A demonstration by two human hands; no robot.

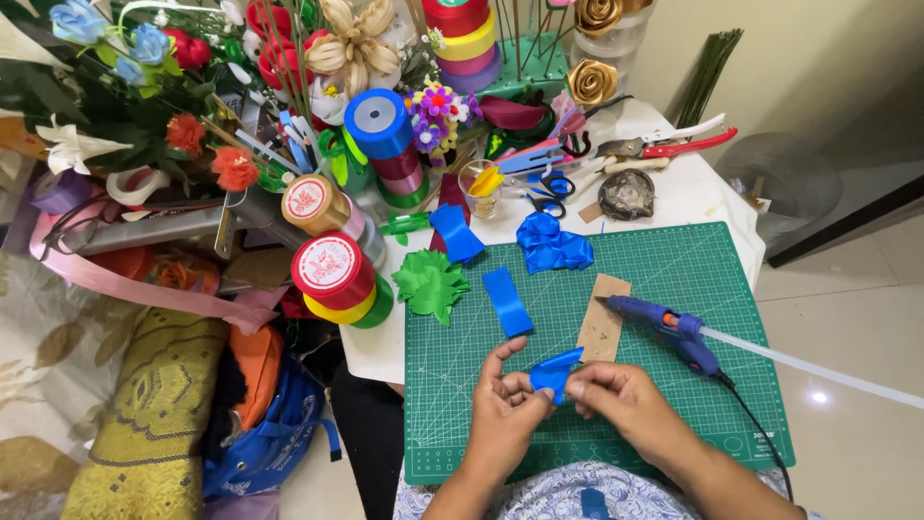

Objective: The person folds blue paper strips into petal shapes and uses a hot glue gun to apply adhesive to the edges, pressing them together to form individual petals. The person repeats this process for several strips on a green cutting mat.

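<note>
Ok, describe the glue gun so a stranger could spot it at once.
Start at the green cutting mat. Near its right side, beside a brown cardboard scrap, lies the glue gun. It alone is a blue pistol shape with a clear stick out the back and a black cord.

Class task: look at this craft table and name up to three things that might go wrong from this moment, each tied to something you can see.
1. The blue glue gun lies beside the right hand, nozzle over a brown card scrap; a brush against it might burn.
2. Both hands, the left hand included, pinch a small folded blue ribbon piece; it may spring open.
3. The glue gun's black cord trails off the green cutting mat; a snag might drag the gun.
</note>
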